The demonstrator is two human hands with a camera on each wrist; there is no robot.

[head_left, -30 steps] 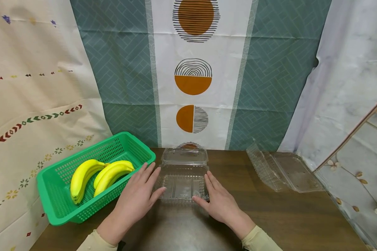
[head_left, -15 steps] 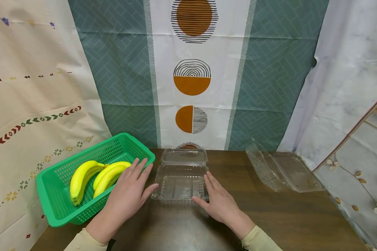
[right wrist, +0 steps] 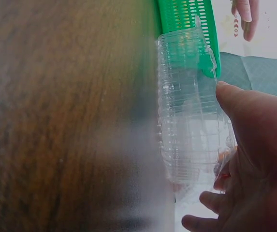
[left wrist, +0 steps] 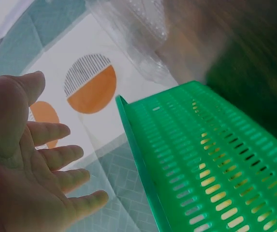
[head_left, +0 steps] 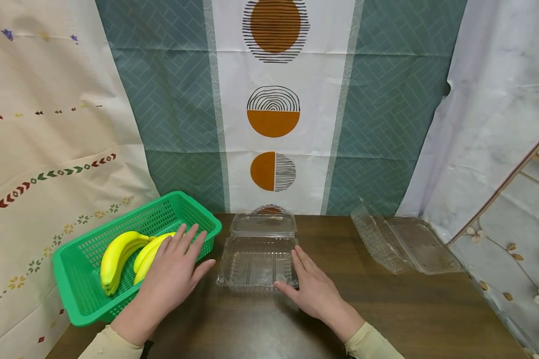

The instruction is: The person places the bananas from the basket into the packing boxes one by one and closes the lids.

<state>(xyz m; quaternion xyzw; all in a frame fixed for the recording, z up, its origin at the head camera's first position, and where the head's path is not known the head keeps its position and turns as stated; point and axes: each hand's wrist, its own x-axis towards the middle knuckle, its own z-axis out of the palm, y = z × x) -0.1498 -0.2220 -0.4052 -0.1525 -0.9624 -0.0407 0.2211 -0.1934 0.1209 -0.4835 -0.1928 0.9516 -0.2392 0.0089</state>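
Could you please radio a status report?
Left hand empty, above green rectangular plastic basket. Right hand at clear rectangular plastic container. Curved yellow bananas in basket. No obstruction visible.

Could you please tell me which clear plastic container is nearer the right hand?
The clear, rectangular plastic container beside the green plastic basket: the right hand is at its side, while the other clear container lies farther right, away from that hand.

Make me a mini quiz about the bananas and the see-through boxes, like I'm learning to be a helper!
1. True or false: the bananas lie inside the green basket.
2. Which hand is at the middle clear box? A) left B) right
3. Fill in: the lid of the clear box on the right is ____.

Key: 1. True. 2. B, the right hand. 3. Open.
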